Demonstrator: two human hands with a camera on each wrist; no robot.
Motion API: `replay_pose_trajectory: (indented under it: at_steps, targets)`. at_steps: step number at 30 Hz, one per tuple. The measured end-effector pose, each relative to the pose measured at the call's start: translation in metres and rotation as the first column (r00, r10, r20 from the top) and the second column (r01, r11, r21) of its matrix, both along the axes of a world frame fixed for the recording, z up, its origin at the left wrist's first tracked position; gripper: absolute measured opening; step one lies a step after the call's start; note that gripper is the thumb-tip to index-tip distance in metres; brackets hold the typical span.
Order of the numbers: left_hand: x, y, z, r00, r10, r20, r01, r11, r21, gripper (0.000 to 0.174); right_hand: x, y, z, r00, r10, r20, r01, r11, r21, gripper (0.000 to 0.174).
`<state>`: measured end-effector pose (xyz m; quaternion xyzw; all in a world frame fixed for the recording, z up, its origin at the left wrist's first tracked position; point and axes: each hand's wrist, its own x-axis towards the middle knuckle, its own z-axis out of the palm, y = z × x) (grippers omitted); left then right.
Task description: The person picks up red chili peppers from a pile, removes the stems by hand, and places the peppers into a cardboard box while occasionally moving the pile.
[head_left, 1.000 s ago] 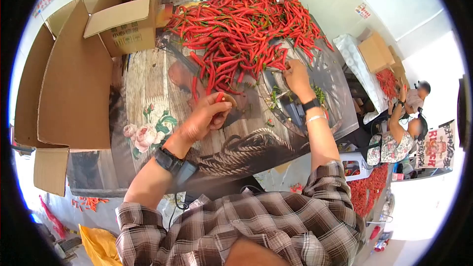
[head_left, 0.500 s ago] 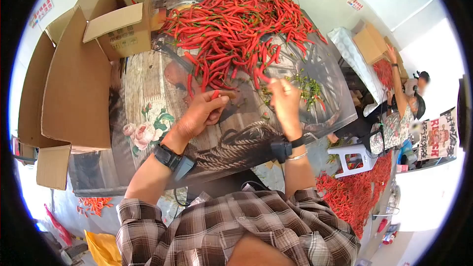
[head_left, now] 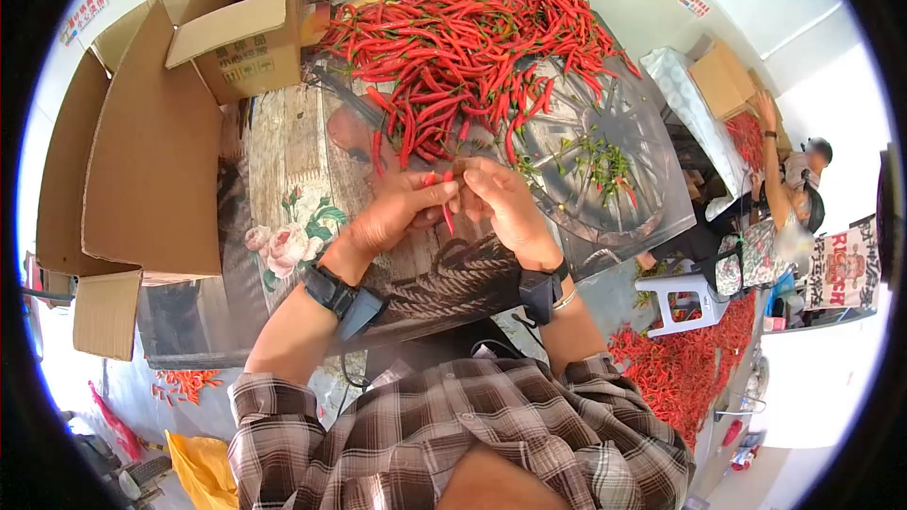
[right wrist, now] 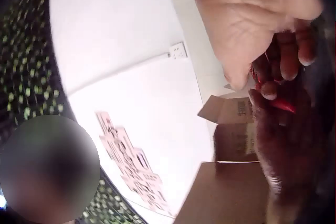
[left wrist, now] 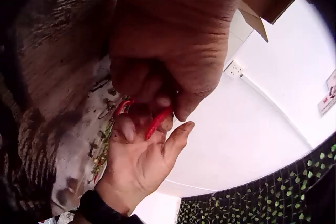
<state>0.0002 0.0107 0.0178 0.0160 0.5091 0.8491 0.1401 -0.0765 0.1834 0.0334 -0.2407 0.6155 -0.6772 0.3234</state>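
In the head view both hands meet over the near part of the table, just short of the pile of red chili peppers [head_left: 472,47]. My left hand [head_left: 392,212] grips a red chili pepper [head_left: 448,215] that hangs down between its thumb and fingers. My right hand [head_left: 510,208] has its curled fingertips at the upper end of the peppers, touching the left hand's fingers. The left wrist view shows one red pepper [left wrist: 158,123] in front of the right palm, and a second piece of red pepper [left wrist: 123,107] behind the fingers. Fingers hide the pepper tops.
Green stems [head_left: 600,165] lie scattered on the right of the printed tablecloth [head_left: 293,146]. Open cardboard boxes [head_left: 151,142] stand at the left. On the floor at right are a white stool [head_left: 685,307] and more red peppers [head_left: 661,373]. Other people [head_left: 770,217] work at another table.
My right hand reached to the pile's near edge, drew a red pepper back and came left to meet my left hand. My left hand stayed nearly in place, holding a pepper.
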Motion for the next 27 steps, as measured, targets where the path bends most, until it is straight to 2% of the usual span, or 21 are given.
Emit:
replay_pose_trajectory:
  at_steps: [3,5,7,9,10,11,12,14,15,16,18,19,21,22,24,25,26,27]
  targets:
    - [-0.001,0.002,-0.008,0.999,-0.029,0.02,0.03,0.999,-0.015,0.025,-0.001,-0.002,-0.005,0.995,0.039,0.087,-0.032,0.996,-0.082,0.024]
    - [-0.001,0.002,-0.011,1.0,-0.018,0.011,0.019,0.999,-0.045,0.025,0.004,-0.007,-0.007,0.958,-0.007,0.287,0.054,0.986,-0.155,0.018]
    - [0.001,0.0,-0.008,0.993,-0.113,0.021,0.115,0.982,-0.151,0.025,0.008,-0.007,-0.002,0.971,-0.015,0.241,0.052,0.987,-0.149,0.015]
    - [0.001,0.003,-0.003,0.996,-0.078,0.03,0.082,0.983,-0.163,0.026,0.009,-0.009,0.005,0.981,-0.023,0.193,0.051,0.989,-0.142,0.014]
    - [0.001,0.004,-0.002,0.998,-0.045,0.039,0.051,0.983,-0.175,0.026,0.007,-0.009,0.009,0.885,-0.148,-0.441,0.172,0.985,0.015,0.012]
    - [0.0,0.005,-0.004,0.998,-0.051,0.042,0.057,0.983,-0.174,0.026,0.004,-0.008,0.011,0.424,-0.099,-0.9,0.358,0.931,0.066,0.011]
    - [-0.001,0.006,-0.008,0.998,-0.023,0.051,0.029,0.992,-0.122,0.026,-0.001,-0.006,0.011,0.426,-0.101,-0.899,0.365,0.929,0.068,0.011]
    - [-0.001,0.004,-0.011,0.998,0.002,0.06,0.002,0.998,-0.07,0.027,-0.02,0.001,0.013,0.221,-0.038,-0.975,0.505,0.859,0.081,0.01]
    - [-0.002,0.001,-0.011,0.999,-0.019,0.032,0.021,0.999,-0.05,0.027,-0.035,0.009,0.01,0.313,-0.057,-0.948,0.543,0.829,0.129,0.007]
    - [-0.002,0.0,-0.011,0.999,-0.035,0.005,0.035,0.999,-0.026,0.028,-0.051,0.018,0.012,0.339,-0.028,-0.94,0.539,0.825,0.17,0.012]
    - [-0.002,0.002,-0.011,1.0,-0.015,0.012,0.016,1.0,-0.023,0.029,-0.089,0.032,0.006,0.193,-0.054,-0.98,0.523,0.85,0.057,0.015]
    - [-0.003,0.001,-0.01,1.0,-0.003,0.018,0.004,1.0,-0.03,0.03,-0.103,0.036,0.009,0.19,-0.052,-0.98,0.522,0.851,0.056,0.015]
    - [-0.005,0.002,-0.011,1.0,0.004,0.017,-0.003,0.999,-0.043,0.031,-0.128,0.042,0.013,0.314,-0.028,-0.949,0.606,0.775,0.177,0.014]
    - [-0.005,0.003,-0.011,1.0,0.011,0.019,-0.01,0.998,-0.055,0.031,-0.137,0.041,0.012,0.31,-0.028,-0.95,0.609,0.774,0.175,0.014]
    - [-0.003,0.002,-0.005,0.999,0.022,0.028,-0.022,0.999,-0.029,0.031,-0.158,0.037,0.012,0.382,-0.03,-0.924,0.73,0.623,0.282,0.017]
    - [-0.003,0.002,-0.002,0.999,0.034,0.042,-0.033,0.999,-0.004,0.031,-0.168,0.033,0.009,0.389,-0.026,-0.921,0.745,0.596,0.298,0.026]
    - [-0.004,0.002,-0.002,0.999,0.031,0.033,-0.031,1.0,-0.008,0.031,-0.175,0.032,0.008,0.381,-0.03,-0.924,0.749,0.595,0.29,0.026]
    - [-0.004,0.001,-0.002,0.998,0.043,0.045,-0.042,0.999,-0.013,0.03,-0.178,0.027,0.008,0.422,0.007,-0.907,0.756,0.548,0.356,0.028]
